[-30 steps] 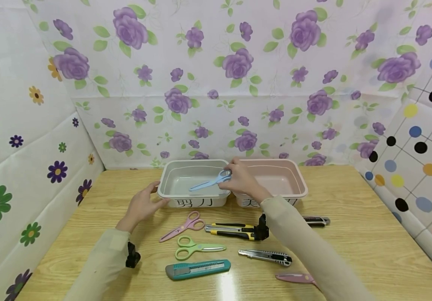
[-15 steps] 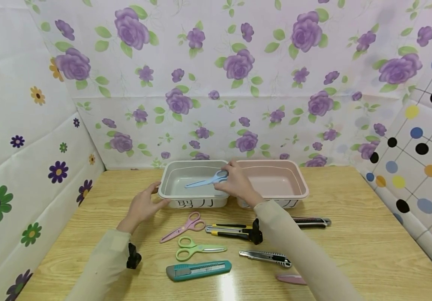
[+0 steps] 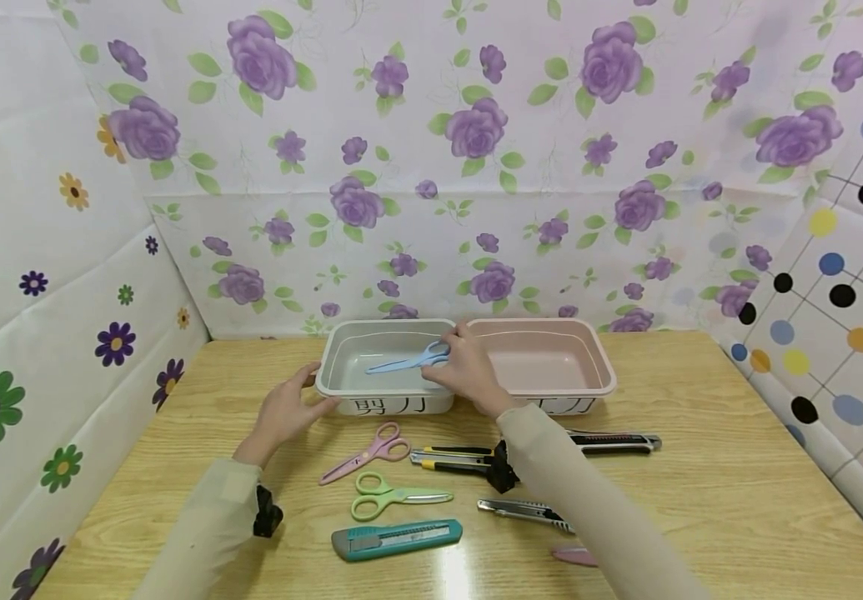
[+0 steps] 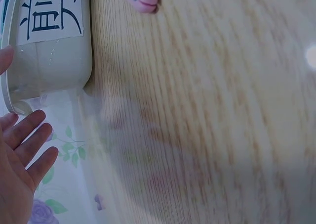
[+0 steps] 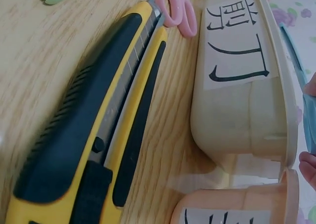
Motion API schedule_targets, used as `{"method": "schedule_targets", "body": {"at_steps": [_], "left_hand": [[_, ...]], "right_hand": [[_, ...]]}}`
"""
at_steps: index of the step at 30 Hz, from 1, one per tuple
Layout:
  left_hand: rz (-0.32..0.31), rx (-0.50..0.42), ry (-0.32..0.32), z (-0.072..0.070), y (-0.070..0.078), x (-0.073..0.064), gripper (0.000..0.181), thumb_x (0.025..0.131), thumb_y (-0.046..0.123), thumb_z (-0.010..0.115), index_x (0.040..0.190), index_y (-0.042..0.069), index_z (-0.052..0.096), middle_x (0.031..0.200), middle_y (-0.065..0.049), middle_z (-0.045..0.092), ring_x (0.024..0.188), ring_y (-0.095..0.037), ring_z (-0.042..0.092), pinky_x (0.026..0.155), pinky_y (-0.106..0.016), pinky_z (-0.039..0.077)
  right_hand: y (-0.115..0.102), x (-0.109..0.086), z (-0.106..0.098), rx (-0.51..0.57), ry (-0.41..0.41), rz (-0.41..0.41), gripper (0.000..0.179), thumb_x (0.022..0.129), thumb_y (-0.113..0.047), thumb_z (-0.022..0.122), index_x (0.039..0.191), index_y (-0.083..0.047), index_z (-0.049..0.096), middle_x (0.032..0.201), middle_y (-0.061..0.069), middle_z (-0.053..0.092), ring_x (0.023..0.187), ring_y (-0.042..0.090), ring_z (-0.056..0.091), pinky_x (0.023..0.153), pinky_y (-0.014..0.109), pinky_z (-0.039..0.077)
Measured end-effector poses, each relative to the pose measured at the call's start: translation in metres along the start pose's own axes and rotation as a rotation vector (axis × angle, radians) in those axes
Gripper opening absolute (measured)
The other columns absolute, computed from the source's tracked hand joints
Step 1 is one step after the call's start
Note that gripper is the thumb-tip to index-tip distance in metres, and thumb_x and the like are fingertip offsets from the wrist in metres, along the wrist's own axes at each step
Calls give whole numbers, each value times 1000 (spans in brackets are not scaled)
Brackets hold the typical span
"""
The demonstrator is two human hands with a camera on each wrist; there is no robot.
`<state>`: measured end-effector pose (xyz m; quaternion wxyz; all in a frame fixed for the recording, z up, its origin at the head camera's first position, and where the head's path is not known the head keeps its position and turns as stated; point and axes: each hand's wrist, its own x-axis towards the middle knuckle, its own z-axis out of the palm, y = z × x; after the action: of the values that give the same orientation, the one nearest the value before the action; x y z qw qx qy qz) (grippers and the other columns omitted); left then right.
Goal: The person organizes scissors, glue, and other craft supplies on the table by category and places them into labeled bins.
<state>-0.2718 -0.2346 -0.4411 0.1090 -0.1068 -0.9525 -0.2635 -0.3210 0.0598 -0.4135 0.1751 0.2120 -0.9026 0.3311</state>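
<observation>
while the right hand [image 3: 467,371] pinches the blue scissors [image 3: 404,363] by the handles, blades pointing left over the grey tub [image 3: 378,392], i'd bring them well below the rim before loosening the fingers, so they settle instead of clattering. the left hand [image 3: 284,411] has its fingers spread at the tub's left end, and i'd brace lightly there, keeping the handles clear of the pink tub [image 3: 574,392] just beside it.
</observation>
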Motion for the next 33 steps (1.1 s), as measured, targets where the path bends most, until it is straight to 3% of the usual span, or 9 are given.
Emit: {"method": "schedule_targets", "body": {"at_steps": [6, 21, 28, 33], "left_hand": [[12, -15, 9, 0, 0, 0, 75, 80, 47, 63, 134, 1, 39, 116, -22, 58, 104, -42, 55, 82, -57, 42], [0, -23, 4, 1, 0, -1, 77, 80, 47, 63, 135, 0, 38, 117, -22, 58, 105, -42, 54, 84, -57, 41], [-4, -32, -2, 1, 0, -1, 77, 80, 48, 63, 135, 0, 37, 118, -22, 57, 106, -43, 53, 85, -58, 40], [-6, -28, 0, 0, 1, -1, 77, 80, 48, 63, 135, 0, 37, 118, -22, 57, 106, -43, 53, 85, -58, 40]], "right_hand": [[-5, -1, 1, -76, -6, -15, 50, 67, -30, 74, 101, 5, 63, 97, 10, 51, 74, 18, 50, 64, 29, 48], [-7, -3, 11, -208, 5, -69, 36, 67, -31, 75, 83, 0, 66, 94, 9, 54, 67, 15, 50, 53, 24, 45], [-12, -4, 11, -291, -13, -94, 47, 72, -39, 73, 95, 2, 67, 95, 10, 58, 76, 21, 58, 62, 30, 51], [-13, -5, 9, -250, -18, -90, 56, 72, -40, 74, 107, 3, 64, 104, 13, 59, 85, 25, 60, 69, 34, 52]]}}
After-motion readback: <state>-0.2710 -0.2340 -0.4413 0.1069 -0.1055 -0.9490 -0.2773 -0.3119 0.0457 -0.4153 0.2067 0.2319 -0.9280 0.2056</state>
